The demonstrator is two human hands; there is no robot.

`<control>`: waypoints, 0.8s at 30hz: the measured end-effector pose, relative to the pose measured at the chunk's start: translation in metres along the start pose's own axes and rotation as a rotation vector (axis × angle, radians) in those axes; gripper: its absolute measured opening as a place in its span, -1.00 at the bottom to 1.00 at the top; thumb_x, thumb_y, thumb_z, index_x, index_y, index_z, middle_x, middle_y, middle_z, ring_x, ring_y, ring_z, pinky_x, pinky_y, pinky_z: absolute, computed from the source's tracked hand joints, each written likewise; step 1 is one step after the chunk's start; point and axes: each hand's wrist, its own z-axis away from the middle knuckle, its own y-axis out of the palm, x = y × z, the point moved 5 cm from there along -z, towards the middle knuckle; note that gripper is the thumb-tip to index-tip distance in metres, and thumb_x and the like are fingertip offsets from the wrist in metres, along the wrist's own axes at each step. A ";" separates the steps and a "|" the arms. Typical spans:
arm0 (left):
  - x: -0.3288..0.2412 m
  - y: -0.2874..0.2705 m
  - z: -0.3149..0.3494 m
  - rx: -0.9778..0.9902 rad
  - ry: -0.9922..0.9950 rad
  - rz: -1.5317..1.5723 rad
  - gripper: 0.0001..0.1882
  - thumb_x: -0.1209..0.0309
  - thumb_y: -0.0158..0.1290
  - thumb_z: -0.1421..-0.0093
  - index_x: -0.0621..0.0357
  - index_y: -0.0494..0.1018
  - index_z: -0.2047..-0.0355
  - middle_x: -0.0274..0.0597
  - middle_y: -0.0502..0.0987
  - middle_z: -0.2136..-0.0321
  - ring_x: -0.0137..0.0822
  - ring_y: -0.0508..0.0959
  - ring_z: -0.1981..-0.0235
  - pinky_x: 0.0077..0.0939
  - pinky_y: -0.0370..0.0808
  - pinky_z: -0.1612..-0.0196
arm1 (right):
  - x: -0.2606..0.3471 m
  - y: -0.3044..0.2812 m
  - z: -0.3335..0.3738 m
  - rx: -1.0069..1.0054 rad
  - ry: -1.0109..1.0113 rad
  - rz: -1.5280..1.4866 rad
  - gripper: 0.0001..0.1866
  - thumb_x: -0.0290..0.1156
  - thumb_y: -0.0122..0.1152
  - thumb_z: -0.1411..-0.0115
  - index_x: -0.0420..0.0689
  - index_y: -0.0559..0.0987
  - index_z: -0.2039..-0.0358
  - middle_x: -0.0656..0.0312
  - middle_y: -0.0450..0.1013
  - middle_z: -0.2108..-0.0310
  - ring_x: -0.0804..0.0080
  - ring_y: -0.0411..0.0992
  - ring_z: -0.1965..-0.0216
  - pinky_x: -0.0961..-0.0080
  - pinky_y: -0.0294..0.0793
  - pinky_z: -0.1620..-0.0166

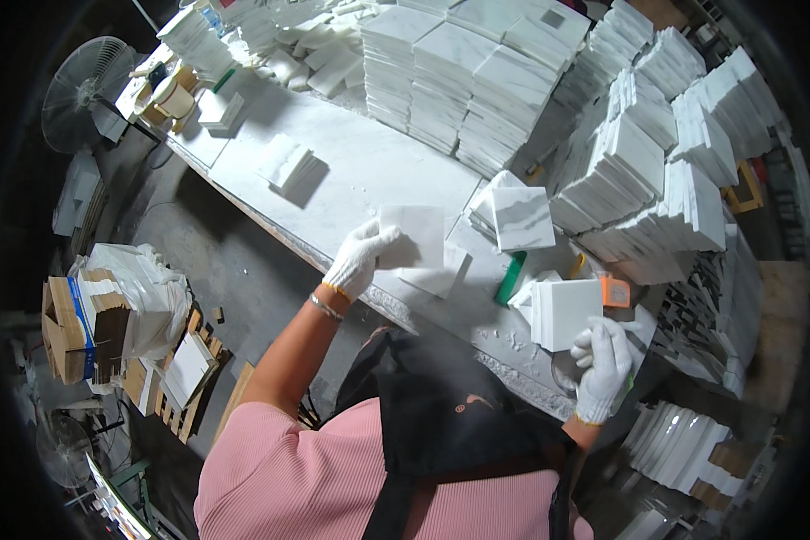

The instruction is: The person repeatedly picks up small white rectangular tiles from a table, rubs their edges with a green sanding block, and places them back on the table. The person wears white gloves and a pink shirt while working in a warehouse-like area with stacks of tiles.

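Note:
Both my hands wear white knit gloves. My left hand (362, 258) grips a thin white square tile (416, 229) by its left edge, over the worktable. Just below that tile, another white tile (435, 277) lies on the table. My right hand (602, 367) is at the table's near right edge, fingers curled. A bit of green shows by its palm, and what it holds, if anything, I cannot make out. Beside it stands a small stack of white tiles (566, 315). A green block-like piece (511, 277) and an orange box (615, 292) lie near that stack.
Tall stacks of veined marble tiles (459, 67) line the table's far side, with more tile rows (616, 166) at right. A short tile stack (285, 162) sits on the white tabletop (333, 189). A fan (85, 94) and a wrapped pallet load (139, 301) stand at left.

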 end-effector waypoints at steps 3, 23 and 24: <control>0.003 -0.036 -0.043 -0.133 0.000 -0.069 -0.69 0.28 0.16 -0.31 0.18 0.52 0.02 -0.18 0.62 0.21 -0.31 0.64 0.23 -0.41 0.58 0.14 | -0.003 -0.022 0.007 -0.088 -0.014 0.059 -0.81 -0.41 0.13 -0.35 -0.25 0.63 0.20 0.30 0.50 0.51 0.70 0.33 0.58 0.74 0.27 0.46; 0.010 0.060 -0.021 0.158 0.851 -1.657 -0.61 0.20 0.25 -0.06 -0.11 0.56 0.08 -0.11 0.51 0.00 -0.03 0.49 -0.03 -0.13 0.49 0.02 | -0.020 -0.034 0.005 -0.204 -0.242 0.477 -0.65 -0.39 0.18 -0.34 -0.25 0.55 -0.09 0.11 0.54 0.02 0.35 0.48 0.05 0.47 0.45 0.02; 0.021 0.068 -0.019 0.269 0.600 -1.679 -0.43 0.15 0.27 -0.04 -0.08 0.48 -0.09 -0.14 0.41 -0.17 0.01 0.36 -0.21 -0.03 0.39 -0.14 | -0.014 -0.028 0.005 -0.210 -0.253 0.511 -0.63 -0.38 0.19 -0.33 -0.26 0.55 -0.10 0.10 0.54 0.01 0.33 0.48 0.04 0.44 0.46 0.00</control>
